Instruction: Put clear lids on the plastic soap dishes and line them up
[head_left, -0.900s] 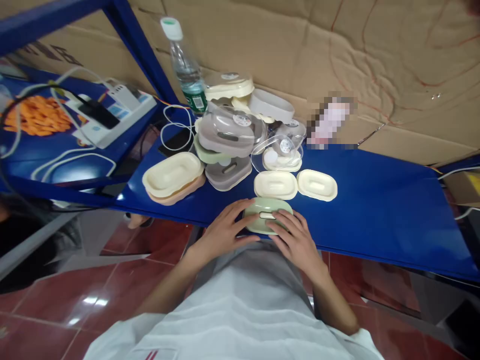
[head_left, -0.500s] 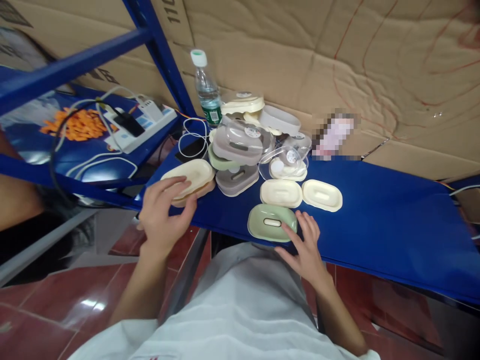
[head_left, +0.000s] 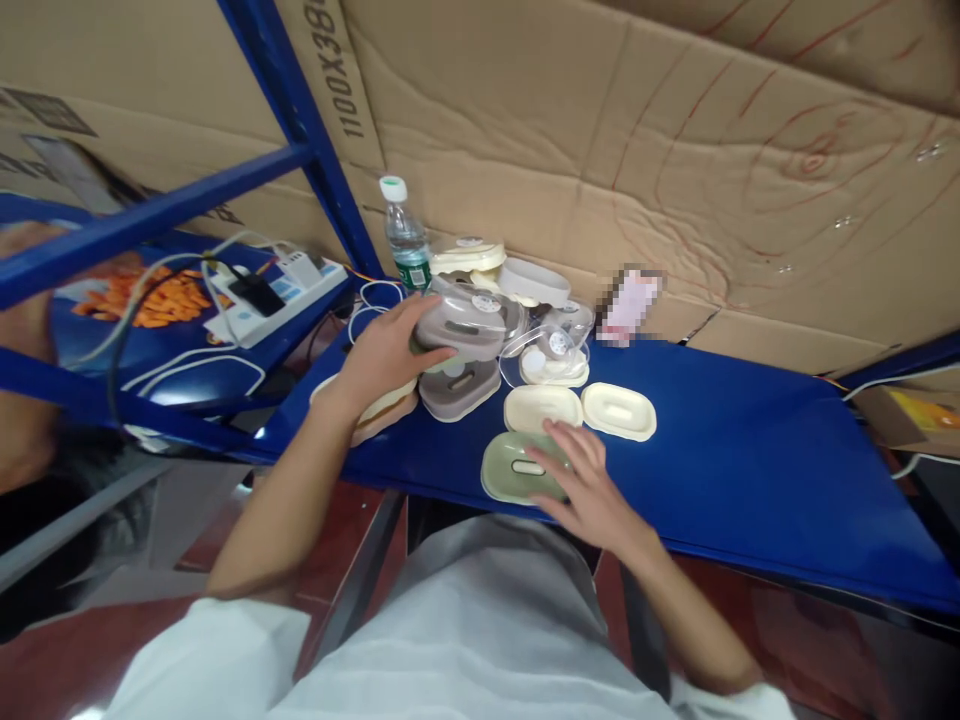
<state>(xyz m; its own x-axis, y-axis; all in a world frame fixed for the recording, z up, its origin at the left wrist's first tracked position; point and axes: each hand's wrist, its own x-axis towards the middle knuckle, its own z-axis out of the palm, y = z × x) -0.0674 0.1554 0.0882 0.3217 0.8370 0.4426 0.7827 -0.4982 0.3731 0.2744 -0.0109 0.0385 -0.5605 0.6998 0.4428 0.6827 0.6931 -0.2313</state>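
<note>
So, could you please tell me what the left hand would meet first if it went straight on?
Probably the grey clear-lidded box, which the left hand may already touch; depth is unclear.

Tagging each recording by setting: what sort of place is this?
Probably a workshop or small factory workstation: a long blue bench bears a cluster of similar oval plastic containers, orange pieces lie heaped alongside, and cardboard lines the back.

Even light, slight overall blur
</note>
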